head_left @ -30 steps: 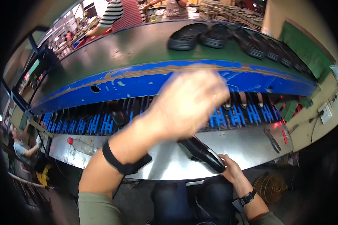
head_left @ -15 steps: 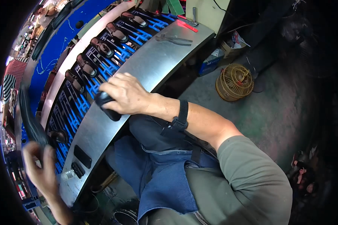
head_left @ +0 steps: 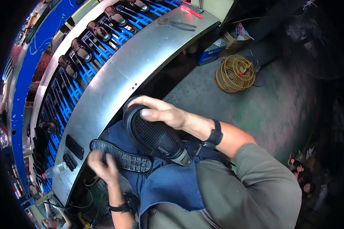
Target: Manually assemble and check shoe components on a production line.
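Observation:
My right hand (head_left: 162, 114) grips a black shoe (head_left: 153, 139) by its toe end and holds it over my lap with the textured sole facing up. My left hand (head_left: 103, 168) holds one end of a flat black outsole (head_left: 122, 157), tread side up, just left of and below the shoe. The two pieces lie close together, almost touching. I wear a dark blue apron (head_left: 168, 187), and each wrist carries a black band.
A curved metal bench (head_left: 133, 72) runs along my left, with blue racks (head_left: 88, 72) holding several shoe lasts behind it. Pliers (head_left: 179, 24) and a plastic bottle (head_left: 55, 170) lie on the bench. A woven basket (head_left: 235, 72) and boxes (head_left: 218, 45) stand on the floor.
My right hand has come off the blue rack and now holds the shoe over my lap. My left hand has brought the outsole down from the rack side to beside it.

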`<action>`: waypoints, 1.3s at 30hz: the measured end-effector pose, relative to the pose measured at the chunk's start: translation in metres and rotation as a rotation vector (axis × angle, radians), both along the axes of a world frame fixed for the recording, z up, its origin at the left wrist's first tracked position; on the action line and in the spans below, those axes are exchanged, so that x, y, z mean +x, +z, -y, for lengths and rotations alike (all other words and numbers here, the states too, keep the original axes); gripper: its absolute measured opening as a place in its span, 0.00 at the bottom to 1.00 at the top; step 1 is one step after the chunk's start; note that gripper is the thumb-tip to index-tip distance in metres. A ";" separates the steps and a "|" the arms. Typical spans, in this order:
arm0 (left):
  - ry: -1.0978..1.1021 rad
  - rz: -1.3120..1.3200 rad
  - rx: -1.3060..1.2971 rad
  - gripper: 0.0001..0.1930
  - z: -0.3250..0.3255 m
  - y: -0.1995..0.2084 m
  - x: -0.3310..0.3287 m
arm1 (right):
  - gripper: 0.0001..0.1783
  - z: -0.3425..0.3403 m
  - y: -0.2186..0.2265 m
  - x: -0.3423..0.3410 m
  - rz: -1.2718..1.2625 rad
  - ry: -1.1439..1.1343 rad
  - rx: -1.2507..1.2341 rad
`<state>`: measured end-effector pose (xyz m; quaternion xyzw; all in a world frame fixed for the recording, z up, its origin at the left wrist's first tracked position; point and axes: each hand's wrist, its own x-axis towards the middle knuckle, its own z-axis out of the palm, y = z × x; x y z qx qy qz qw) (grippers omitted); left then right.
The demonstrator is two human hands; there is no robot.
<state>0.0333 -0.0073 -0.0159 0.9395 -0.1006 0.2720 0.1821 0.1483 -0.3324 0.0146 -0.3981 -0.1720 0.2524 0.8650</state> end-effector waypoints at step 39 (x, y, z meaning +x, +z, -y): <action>-0.350 -0.519 -1.262 0.36 0.028 0.158 -0.038 | 0.47 -0.064 0.033 -0.083 0.296 0.503 -0.346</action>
